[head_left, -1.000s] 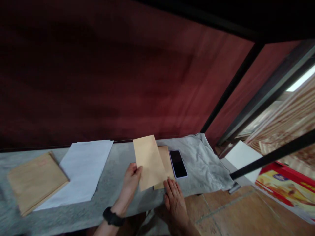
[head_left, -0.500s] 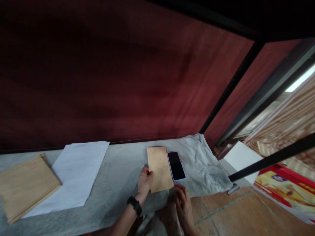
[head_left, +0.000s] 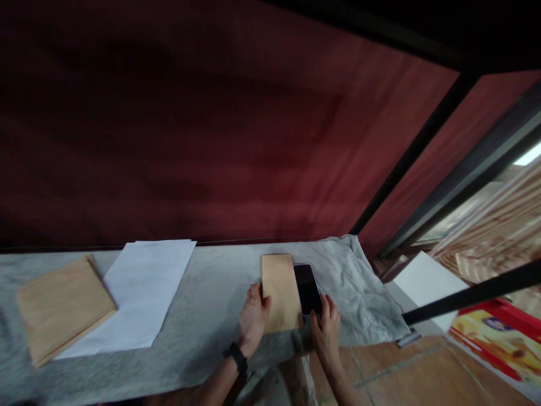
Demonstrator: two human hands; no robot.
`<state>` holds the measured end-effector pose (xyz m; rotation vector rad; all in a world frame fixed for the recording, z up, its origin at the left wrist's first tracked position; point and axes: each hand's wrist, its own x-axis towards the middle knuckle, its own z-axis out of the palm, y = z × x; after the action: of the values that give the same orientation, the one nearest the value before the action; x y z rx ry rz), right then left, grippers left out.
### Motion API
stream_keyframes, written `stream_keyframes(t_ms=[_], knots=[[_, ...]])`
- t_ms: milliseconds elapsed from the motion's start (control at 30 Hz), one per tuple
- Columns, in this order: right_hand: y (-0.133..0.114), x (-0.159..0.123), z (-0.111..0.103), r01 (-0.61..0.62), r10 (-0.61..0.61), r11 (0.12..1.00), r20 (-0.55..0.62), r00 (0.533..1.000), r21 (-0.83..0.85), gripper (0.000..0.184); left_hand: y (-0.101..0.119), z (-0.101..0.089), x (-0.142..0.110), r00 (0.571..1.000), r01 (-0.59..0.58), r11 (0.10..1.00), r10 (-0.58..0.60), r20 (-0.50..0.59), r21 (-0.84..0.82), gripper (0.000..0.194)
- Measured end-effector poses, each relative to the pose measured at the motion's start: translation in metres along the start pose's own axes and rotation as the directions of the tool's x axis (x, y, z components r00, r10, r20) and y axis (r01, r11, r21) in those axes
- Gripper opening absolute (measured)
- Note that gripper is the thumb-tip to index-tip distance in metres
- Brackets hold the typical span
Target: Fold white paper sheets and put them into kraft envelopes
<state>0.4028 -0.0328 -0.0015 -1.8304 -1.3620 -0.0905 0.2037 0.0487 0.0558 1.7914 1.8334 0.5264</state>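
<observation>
A brown paper envelope [head_left: 279, 293] lies flat on the grey cloth. My left hand [head_left: 252, 317], with a dark watch on its wrist, grips the envelope's left edge, thumb toward the top face and fingers at the side. Right beside the envelope is a smartphone [head_left: 306, 286] with a dark screen and a pale rim. My right hand [head_left: 327, 327] has its thumb and fingers around the phone's lower right corner, which they partly cover.
White paper sheets [head_left: 147, 299] lie to the left, partly under a stack of brown envelopes [head_left: 67, 307]. A grey cloth [head_left: 211, 293] covers the surface. Dark bars [head_left: 416, 152] frame the right side. A white box [head_left: 426, 282] and a red-yellow carton [head_left: 499, 338] are beyond the right end.
My right hand has moved up and right from the envelope's lower corner onto the phone. My left hand stays at the envelope's left edge. The view has shifted slightly.
</observation>
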Motion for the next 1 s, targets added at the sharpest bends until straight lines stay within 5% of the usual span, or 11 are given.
stream_keyframes(t_ms=[200, 300, 467, 600, 767, 1000], knots=[[-0.056, -0.006, 0.008, 0.197, -0.209, 0.976, 0.139, 0.968, 0.094, 0.045, -0.016, 0.014, -0.008, 0.987, -0.151, 0.977, 0.139, -0.085, -0.152, 0.042], [-0.087, -0.012, 0.02, 0.267, -0.284, 0.958, 0.222, 0.933, 0.104, 0.045, -0.033, 0.004, -0.012, 0.965, -0.231, 0.955, 0.202, -0.165, -0.184, 0.042], [-0.115, -0.031, 0.043, 0.44, -0.45, 0.892, 0.299, 0.842, 0.104, 0.051, -0.095, -0.059, -0.013, 0.887, -0.212, 0.976, 0.216, -0.407, 0.055, 0.042], [-0.106, -0.05, 0.063, 0.518, -0.502, 0.855, 0.263, 0.824, 0.009, 0.058, -0.164, -0.112, -0.021, 0.808, 0.061, 0.954, 0.126, -0.576, 0.295, 0.05], [-0.092, -0.058, 0.073, 0.561, -0.536, 0.824, 0.215, 0.816, -0.074, 0.059, -0.215, -0.129, -0.039, 0.867, 0.285, 0.839, -0.02, -0.498, 0.463, 0.067], [-0.122, -0.057, 0.078, 0.586, -0.556, 0.81, 0.291, 0.779, -0.019, 0.059, -0.207, -0.131, -0.042, 0.916, 0.31, 0.776, -0.089, -0.391, 0.549, 0.057]])
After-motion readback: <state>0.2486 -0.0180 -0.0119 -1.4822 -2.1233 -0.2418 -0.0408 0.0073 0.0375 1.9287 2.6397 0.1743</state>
